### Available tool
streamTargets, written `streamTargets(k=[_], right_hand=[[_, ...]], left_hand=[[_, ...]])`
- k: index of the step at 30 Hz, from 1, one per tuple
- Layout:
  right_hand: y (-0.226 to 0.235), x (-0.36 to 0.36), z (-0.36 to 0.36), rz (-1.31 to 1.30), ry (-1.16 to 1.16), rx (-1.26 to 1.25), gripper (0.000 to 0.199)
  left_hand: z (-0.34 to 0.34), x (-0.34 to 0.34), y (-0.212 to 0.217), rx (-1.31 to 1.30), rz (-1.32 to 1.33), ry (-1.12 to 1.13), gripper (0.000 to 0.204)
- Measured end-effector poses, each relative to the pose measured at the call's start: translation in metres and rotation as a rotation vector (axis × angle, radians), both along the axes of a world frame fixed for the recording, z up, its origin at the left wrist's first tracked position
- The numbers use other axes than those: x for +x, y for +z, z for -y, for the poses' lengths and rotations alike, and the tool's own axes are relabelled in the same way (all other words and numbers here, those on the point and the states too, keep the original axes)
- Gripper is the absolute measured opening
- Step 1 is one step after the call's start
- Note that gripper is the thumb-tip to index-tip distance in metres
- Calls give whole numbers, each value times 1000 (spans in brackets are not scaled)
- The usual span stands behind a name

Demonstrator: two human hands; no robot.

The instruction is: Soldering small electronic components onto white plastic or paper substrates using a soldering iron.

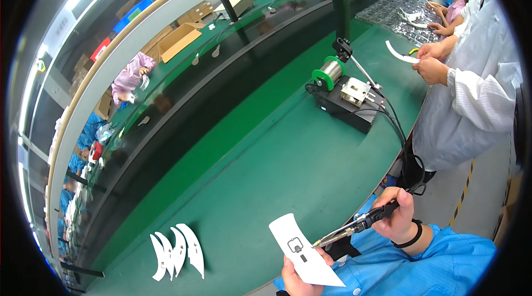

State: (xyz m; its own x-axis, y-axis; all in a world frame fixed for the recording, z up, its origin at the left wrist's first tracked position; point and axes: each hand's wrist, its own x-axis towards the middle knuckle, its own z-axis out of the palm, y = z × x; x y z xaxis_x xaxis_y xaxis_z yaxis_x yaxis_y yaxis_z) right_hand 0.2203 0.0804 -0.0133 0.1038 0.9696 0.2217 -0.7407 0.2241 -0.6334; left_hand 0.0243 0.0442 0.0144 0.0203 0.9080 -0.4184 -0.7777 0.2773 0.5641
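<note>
My left hand [296, 282] grips a white, slightly curved plastic panel [317, 271] near its lower end. A dark loop outline and a small black rectangle [303, 258] show on the panel's face. In my right hand [398, 219] is a soldering iron [360, 224], held by its black handle. Its thin metal tip points at the panel, close to the dark marks; whether it touches cannot be made out. To the left on the green table [238, 207] lie several curved white plastic pieces [179, 251], set side by side.
Ahead stands a black soldering station [343, 112] with a green-rimmed solder wire spool [328, 72] and a cable [396, 124] running toward me. On the right a co-worker's hands [432, 66] hold a curved white strip [400, 54]. A dark conveyor [166, 124] curves past the table.
</note>
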Motion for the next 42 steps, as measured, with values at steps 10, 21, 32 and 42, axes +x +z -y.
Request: streamTargets(k=[10, 21, 32, 42], right_hand=[[-2, 8, 2, -143, 79, -83, 48], [-13, 4, -3, -250, 155, -17, 45], [4, 9, 5, 46, 123, 64, 38], [10, 15, 4, 382, 175, 274, 33]], left_hand=[[-7, 13, 14, -74, -37, 44, 35], [-12, 11, 15, -92, -29, -53, 30], [-15, 14, 18, -111, -53, -36, 30], [-17, 14, 24, -130, -65, -35, 30]])
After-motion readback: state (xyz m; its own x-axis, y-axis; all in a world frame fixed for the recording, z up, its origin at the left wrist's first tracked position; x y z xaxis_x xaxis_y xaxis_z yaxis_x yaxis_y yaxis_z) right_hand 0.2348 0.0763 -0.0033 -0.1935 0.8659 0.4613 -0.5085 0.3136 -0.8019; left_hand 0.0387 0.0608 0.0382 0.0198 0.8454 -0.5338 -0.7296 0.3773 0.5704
